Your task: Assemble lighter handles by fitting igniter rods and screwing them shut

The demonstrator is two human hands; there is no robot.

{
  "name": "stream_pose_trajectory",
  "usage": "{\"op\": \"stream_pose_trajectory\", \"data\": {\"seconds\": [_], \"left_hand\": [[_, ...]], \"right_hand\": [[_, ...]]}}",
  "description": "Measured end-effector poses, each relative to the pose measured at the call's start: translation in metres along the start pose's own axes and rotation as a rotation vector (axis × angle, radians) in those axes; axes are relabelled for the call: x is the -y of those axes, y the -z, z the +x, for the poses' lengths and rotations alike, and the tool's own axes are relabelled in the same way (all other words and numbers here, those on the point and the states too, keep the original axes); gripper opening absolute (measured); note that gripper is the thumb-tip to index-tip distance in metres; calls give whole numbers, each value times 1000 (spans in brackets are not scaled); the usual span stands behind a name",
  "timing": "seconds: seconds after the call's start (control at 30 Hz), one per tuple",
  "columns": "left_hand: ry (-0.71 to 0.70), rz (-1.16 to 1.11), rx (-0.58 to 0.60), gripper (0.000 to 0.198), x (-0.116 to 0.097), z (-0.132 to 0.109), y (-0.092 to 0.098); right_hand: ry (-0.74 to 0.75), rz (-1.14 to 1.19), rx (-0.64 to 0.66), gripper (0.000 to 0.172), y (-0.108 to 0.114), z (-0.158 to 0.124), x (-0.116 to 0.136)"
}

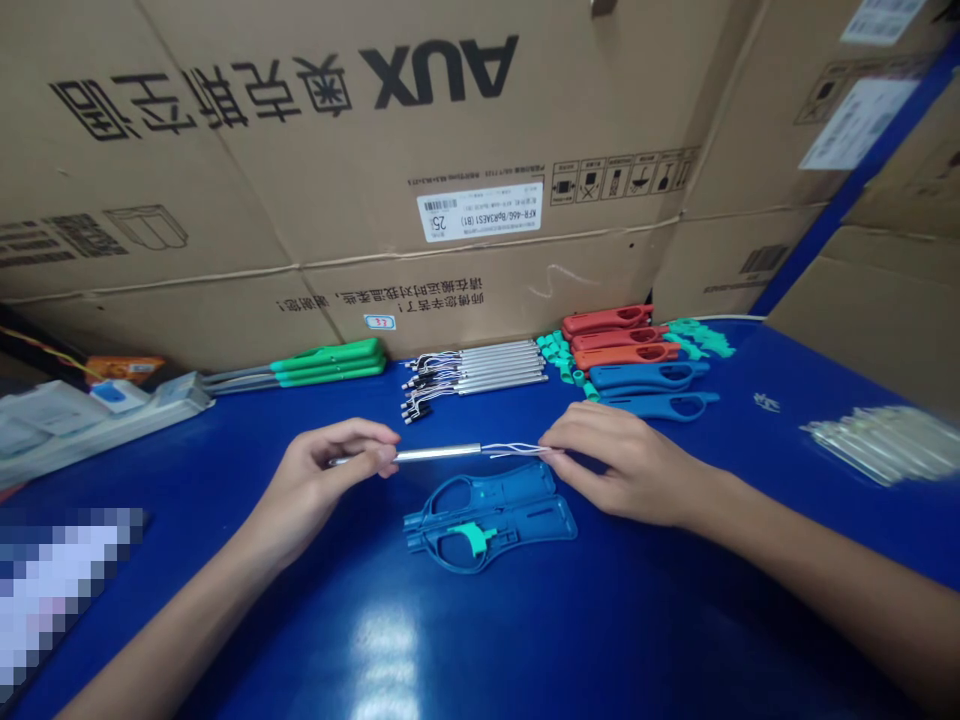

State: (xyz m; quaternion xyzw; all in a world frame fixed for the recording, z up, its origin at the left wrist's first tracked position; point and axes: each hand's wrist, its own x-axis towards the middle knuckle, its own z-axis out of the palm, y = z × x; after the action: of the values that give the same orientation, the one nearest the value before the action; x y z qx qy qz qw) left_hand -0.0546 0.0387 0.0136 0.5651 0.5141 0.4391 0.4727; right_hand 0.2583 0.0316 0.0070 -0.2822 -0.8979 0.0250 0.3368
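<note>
A thin silver metal tube (439, 453) is held level above the table, with white wires (510, 449) coming out of its right end. My left hand (330, 470) pinches the tube near its left end between thumb and fingers. At the other side, my right hand (611, 455) grips the loose wire ends; its fingertips partly hide them. Just below lie two blue plastic lighter-shaped handle halves (517, 487), side by side with their inner sides up. A turquoise trigger piece (474, 540) sits in the nearer half.
Behind my hands lie several wired silver tubes (499, 372), turquoise caps (555, 350), red and blue handle shells (649, 376) and green-handled lighters (330, 362). Clear tubes (885, 443) lie right, a power strip (172, 400) left. A large cardboard box (337, 220) walls the back.
</note>
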Motion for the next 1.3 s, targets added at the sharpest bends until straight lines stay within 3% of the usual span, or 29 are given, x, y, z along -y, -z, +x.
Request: {"op": "stream_pose_trajectory", "data": {"seconds": [0.5,0.87,1.07,1.3], "left_hand": [[-32,9,55,12,1,0,2],[19,-78,36,27,-7,-1,-4],[62,-242,78,29,-5,0,1],[76,-286,102,29,-2,2,3]], "right_hand": [[2,5,10,18,2,0,2],[96,37,-72,14,4,1,12],[188,-57,-7,15,9,2,23],[192,-113,19,19,12,3,26]]}}
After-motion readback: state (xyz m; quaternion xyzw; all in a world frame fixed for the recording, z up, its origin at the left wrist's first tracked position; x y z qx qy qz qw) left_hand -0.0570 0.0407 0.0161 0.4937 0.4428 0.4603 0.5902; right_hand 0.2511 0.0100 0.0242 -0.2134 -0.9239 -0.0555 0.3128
